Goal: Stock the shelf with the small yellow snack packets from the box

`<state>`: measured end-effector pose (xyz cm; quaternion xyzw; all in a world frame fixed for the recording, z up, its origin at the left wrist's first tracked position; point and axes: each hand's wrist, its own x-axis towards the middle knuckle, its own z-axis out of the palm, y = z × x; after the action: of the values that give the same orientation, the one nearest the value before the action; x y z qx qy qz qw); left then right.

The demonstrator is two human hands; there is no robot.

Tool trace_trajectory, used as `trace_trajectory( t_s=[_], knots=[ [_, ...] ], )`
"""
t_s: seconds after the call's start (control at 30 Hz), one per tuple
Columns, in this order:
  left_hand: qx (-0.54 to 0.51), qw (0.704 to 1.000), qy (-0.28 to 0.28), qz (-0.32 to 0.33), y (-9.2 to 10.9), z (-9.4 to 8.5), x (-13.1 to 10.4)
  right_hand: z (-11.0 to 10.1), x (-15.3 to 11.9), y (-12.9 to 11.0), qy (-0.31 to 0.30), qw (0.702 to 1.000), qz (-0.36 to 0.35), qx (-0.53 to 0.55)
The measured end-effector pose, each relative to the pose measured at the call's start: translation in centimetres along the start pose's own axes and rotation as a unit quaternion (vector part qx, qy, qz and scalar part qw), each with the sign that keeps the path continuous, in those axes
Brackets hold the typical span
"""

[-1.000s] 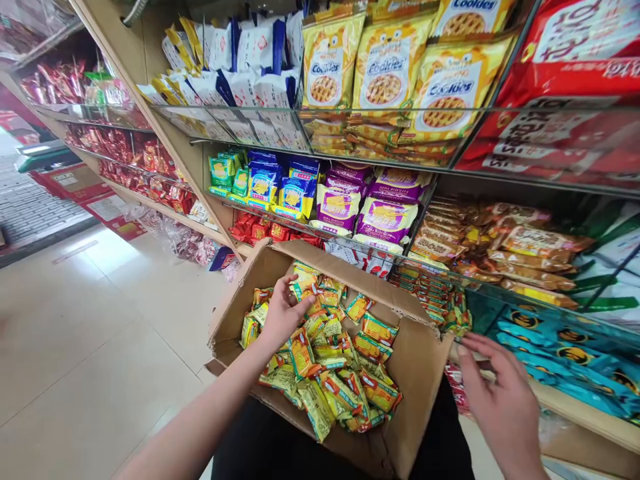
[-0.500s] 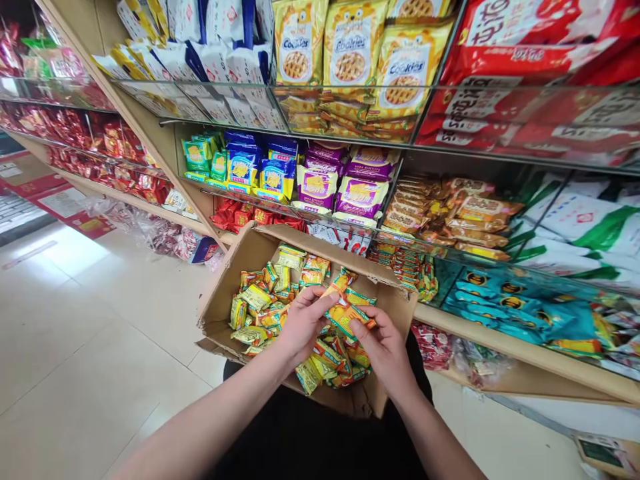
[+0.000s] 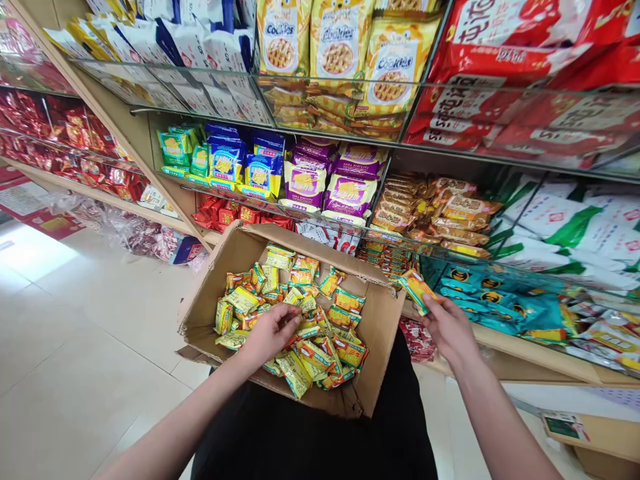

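Observation:
An open cardboard box (image 3: 386,320) rests on my lap, holding many small yellow and orange snack packets (image 3: 296,373). My left hand (image 3: 270,339) is inside it, fingers curled and thumb close to the fingertips among the packets. What those fingers grip, if anything, is hidden. My right hand (image 3: 450,328) is out past the box's right side and pinches an orange-yellow snack packet (image 3: 416,288) between thumb and fingers. That packet is tilted and points toward the lower shelf, where a row of similar small packets (image 3: 383,259) is stacked.
Glass-fronted shelves carry purple soda biscuits (image 3: 305,183), yellow cookie bags (image 3: 334,47), brown packets (image 3: 463,210) and teal packets (image 3: 493,293). A wooden shelf edge (image 3: 540,347) runs along the lower right. Plastic-bagged goods (image 3: 135,233) lie on the tiled floor at left.
My hands have moved apart. The right hand went right, out of the box, with a packet; the left shifted left and down among the packets. The view has shifted slightly right.

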<state>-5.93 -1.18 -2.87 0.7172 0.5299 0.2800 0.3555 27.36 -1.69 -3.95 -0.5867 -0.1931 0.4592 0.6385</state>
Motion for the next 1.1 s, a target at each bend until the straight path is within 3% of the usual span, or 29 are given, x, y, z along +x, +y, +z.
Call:
trace_trajectory(
  t_s=[0.07, 0.13, 0.27, 0.33, 0.67, 0.83, 1.1],
  knots=[
    [0.019, 1.0, -0.014, 0.014, -0.6, 0.2, 0.0, 1.5, 3.9, 1.0, -0.016, 0.996, -0.038, -0.083],
    [0.029, 0.999, -0.03, 0.025, -0.5, 0.4, 0.0, 3.8, 7.7, 1.5, -0.027, 0.971, -0.113, -0.21],
    [0.029, 0.998, -0.05, 0.025, -0.2, 0.5, 0.1, 7.9, 12.6, 1.8, -0.029, 0.837, -0.181, -0.516],
    [0.027, 0.998, -0.047, 0.016, -0.2, 0.4, 0.1, 9.1, 13.7, 2.2, -0.024, 0.805, -0.194, -0.56],
    [0.034, 0.998, -0.051, 0.002, -0.2, 0.8, 0.6, 11.7, 15.0, 5.6, -0.009, 0.795, -0.152, -0.587],
    [0.038, 0.998, -0.051, -0.003, 0.1, 1.1, 1.0, 11.7, 15.3, 5.7, 0.021, 0.795, -0.14, -0.59],
    [0.049, 0.997, -0.051, 0.0, 0.1, 1.3, 0.9, 11.7, 16.2, 4.7, 0.004, 0.807, -0.172, -0.564]
  ],
)
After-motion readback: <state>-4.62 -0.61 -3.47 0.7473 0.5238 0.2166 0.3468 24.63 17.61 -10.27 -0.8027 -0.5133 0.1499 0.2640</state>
